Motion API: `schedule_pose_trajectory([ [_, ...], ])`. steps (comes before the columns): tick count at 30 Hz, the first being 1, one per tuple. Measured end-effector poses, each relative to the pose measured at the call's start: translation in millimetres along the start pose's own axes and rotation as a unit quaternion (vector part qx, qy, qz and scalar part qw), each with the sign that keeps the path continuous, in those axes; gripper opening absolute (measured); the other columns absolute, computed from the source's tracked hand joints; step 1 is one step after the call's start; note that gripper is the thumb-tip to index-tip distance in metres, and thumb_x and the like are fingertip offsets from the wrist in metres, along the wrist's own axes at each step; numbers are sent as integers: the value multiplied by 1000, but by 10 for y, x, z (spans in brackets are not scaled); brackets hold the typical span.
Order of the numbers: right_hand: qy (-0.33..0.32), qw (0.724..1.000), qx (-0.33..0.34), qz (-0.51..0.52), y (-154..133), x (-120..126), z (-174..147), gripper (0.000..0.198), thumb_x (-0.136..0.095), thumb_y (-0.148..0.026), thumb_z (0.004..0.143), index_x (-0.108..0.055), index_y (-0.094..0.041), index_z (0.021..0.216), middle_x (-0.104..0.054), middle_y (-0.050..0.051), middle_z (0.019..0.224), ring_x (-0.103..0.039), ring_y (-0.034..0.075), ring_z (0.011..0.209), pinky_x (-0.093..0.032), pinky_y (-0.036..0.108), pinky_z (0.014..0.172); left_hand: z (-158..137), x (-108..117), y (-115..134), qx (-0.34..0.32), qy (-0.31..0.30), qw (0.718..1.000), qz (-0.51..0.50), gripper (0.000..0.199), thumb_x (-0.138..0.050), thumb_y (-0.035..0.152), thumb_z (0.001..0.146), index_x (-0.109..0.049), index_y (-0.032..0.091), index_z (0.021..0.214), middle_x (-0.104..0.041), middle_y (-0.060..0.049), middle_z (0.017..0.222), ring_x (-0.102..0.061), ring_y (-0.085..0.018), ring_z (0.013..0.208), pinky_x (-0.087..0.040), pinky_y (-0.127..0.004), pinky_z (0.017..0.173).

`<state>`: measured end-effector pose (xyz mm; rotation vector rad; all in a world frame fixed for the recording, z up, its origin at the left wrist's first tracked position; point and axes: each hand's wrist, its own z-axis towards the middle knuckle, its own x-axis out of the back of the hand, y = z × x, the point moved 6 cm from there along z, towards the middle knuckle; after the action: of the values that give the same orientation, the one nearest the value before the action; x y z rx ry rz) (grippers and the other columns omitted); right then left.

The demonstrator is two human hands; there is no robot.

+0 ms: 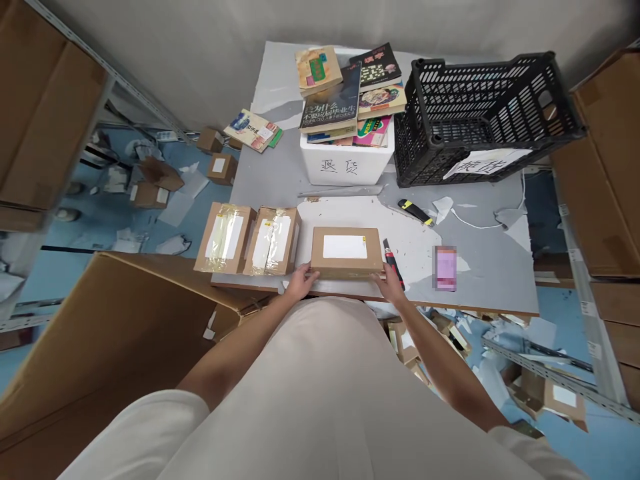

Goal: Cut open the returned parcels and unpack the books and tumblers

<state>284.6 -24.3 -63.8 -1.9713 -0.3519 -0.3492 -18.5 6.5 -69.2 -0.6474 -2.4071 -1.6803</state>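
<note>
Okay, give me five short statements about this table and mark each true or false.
1. The left hand and right hand touch one cardboard box. True.
2. The red utility knife lies left of that box. False: the red utility knife lies right of it.
3. Books are piled in the white bin. True.
4. The black plastic crate stands left of the white bin. False: the black plastic crate stands right.
5. Two taped boxes stand left of the left hand. True.
</note>
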Motion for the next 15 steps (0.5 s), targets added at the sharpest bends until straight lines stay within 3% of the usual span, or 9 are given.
schedule_pose_trajectory([
  [3,29,996,26,-80,-214,128,-34,44,-45,-51,87,-58,-20,115,-63,10,105,-60,23,88,-50,40,79,-15,116,207,-11,49,998,47,50,-51,54,85,-66,14,110,-65,-11,102,-62,-21,90,-52,-33,78],
  [7,72,984,10,-161,-409,228,37,52,-30,-62,90,-60,-20,88,-62,10,83,-57,26,81,-45,40,76,93,128,442,-1,70,992,104,50,-44,56,87,-70,14,92,-67,-9,85,-61,-20,77,-48,-32,76],
  [12,75,984,-45,-154,-410,260,241,57,-29,-72,86,-55,-22,76,-60,6,69,-55,23,70,-43,35,70,293,115,558,35,86,989,114,52,-44,59,86,-69,13,81,-65,-7,74,-60,-21,74,-45,-32,73],
  [15,68,989,-51,-120,-373,271,287,60,-30,-73,84,-59,-21,81,-64,7,77,-58,23,77,-45,36,75,301,102,522,45,77,993,79,55,-43,59,87,-70,12,89,-67,-8,81,-61,-22,82,-47,-33,79],
])
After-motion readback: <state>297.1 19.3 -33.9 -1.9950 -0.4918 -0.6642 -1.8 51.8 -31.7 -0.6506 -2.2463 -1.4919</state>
